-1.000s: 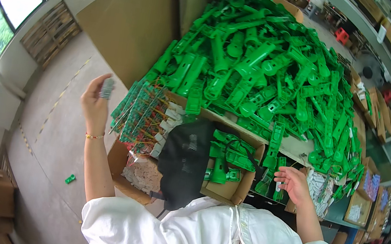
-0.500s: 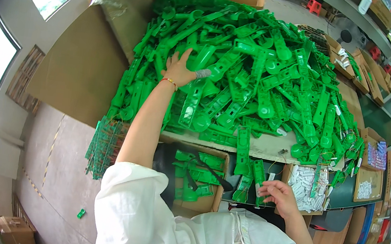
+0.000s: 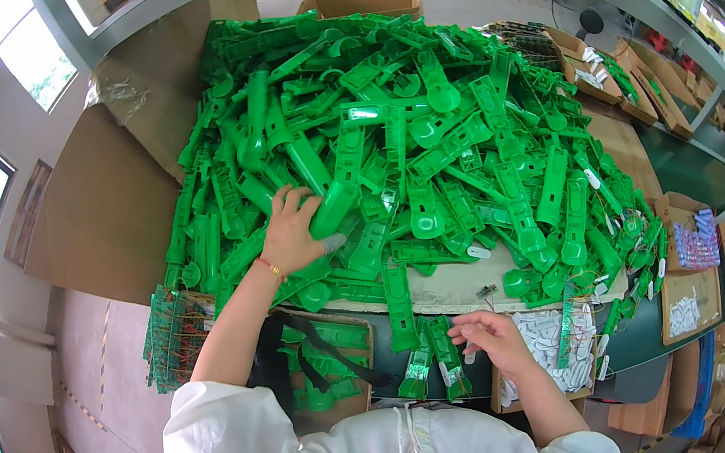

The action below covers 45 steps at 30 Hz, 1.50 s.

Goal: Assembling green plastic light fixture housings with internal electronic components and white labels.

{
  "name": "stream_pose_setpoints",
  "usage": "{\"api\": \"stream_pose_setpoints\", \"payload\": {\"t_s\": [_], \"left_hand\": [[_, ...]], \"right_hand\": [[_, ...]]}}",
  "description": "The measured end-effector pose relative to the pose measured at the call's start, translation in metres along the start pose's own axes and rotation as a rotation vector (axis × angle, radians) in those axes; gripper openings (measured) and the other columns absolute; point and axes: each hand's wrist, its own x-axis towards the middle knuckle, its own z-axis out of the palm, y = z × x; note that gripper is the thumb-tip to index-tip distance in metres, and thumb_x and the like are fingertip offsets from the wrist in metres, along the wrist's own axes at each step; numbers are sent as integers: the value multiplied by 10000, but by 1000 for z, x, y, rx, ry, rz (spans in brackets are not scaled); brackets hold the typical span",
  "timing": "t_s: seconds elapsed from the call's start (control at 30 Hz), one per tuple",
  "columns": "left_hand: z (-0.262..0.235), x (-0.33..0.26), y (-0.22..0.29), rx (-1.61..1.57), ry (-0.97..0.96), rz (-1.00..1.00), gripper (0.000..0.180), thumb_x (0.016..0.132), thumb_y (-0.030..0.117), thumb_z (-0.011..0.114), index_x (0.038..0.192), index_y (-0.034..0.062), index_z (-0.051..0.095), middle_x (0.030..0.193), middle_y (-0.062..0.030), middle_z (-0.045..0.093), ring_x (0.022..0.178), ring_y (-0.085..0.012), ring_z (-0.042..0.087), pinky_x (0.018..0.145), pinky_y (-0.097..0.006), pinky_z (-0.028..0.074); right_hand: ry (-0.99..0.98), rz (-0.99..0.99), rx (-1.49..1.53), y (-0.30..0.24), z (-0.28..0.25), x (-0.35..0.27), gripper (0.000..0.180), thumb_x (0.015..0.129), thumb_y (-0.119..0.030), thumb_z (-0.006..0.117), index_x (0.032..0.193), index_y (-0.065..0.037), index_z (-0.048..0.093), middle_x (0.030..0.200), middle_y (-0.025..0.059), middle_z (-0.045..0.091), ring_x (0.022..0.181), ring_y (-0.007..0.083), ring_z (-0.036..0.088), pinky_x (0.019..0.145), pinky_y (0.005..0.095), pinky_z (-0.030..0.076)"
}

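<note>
A big heap of green plastic handle-shaped parts (image 3: pixel 428 152) covers the cardboard-topped table (image 3: pixel 474 289). My left hand (image 3: pixel 292 233) reaches into the near left side of the heap and its fingers close around one long green part (image 3: pixel 335 204). My right hand (image 3: pixel 495 338) hovers at the table's front edge, fingers spread, over two green parts (image 3: pixel 446 359) that hang off the edge. It holds nothing that I can see.
A cardboard box (image 3: pixel 323 378) with green parts and a black strap sits below the table in front of me. Green circuit boards (image 3: pixel 171 339) stand at the lower left. A box of white pieces (image 3: pixel 550 341) is beside my right hand. More boxes line the right.
My left hand came from the air at the left onto the heap, then slid down to its near side and gripped a part. My right hand stayed at the front edge.
</note>
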Motion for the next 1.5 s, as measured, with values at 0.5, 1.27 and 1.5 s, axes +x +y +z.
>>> {"api": "stream_pose_setpoints", "payload": {"t_s": [0.5, 1.27, 1.5], "left_hand": [[-38, -40, 67, -109, -123, 61, 579, 662, 193, 741, 1187, 96, 516, 1281, -191, 369, 1197, -413, 356, 940, -493, 350], [-13, -79, 119, -476, -156, -27, 604, 686, 152, 741, 1232, 93, 491, 1316, -164, 373, 1114, -321, 456, 615, -302, 480], [9, -52, 148, -829, -285, -231, 810, 731, 142, 715, 1386, 89, 242, 1351, -180, 330, 1187, -306, 427, 903, -385, 420]], "right_hand": [[684, -636, -1433, -154, -56, 168, 940, 641, -71, 691, 1399, -322, 194, 1459, 104, 87, 1305, 444, 148, 965, 659, 249], [291, -999, -850, -148, -49, 142, 710, 627, -145, 738, 1248, -79, 401, 1218, 113, 492, 1079, 264, 512, 905, 368, 431], [224, -867, 130, -143, -73, 112, 595, 698, -64, 692, 1233, -38, 433, 1134, 115, 565, 1027, 195, 539, 909, 362, 432]]}}
